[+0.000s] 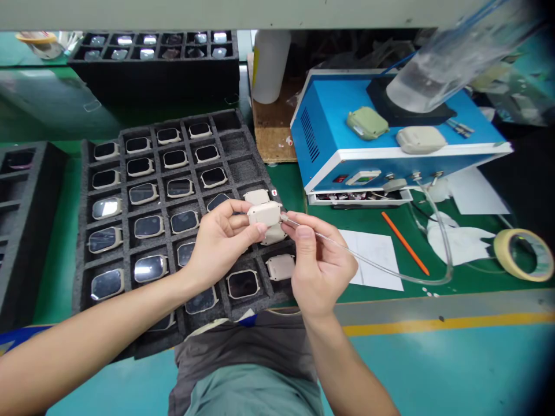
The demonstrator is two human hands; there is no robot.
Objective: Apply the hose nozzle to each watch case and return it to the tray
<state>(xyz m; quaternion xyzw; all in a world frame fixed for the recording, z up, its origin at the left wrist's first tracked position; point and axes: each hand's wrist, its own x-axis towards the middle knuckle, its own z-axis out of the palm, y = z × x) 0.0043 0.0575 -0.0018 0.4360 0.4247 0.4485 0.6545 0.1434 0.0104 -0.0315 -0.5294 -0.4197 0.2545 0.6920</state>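
Observation:
My left hand grips a beige smartwatch case by its edges, fingers behind and thumb in front. Closed around a thin clear tube with a narrow tip, my right hand points that tip at the case's right side. Whether the tip touches the case I cannot tell. Beneath both hands lies a black foam tray divided into compartments. Most of them hold beige watches, many with dark screens up; an upturned watch case rests in the right column.
The tube leads to a blue machine, which bears a green watch case, another beige case and a clear cylinder. An orange stick, white paper and tape roll lie right. Another foam tray stands left.

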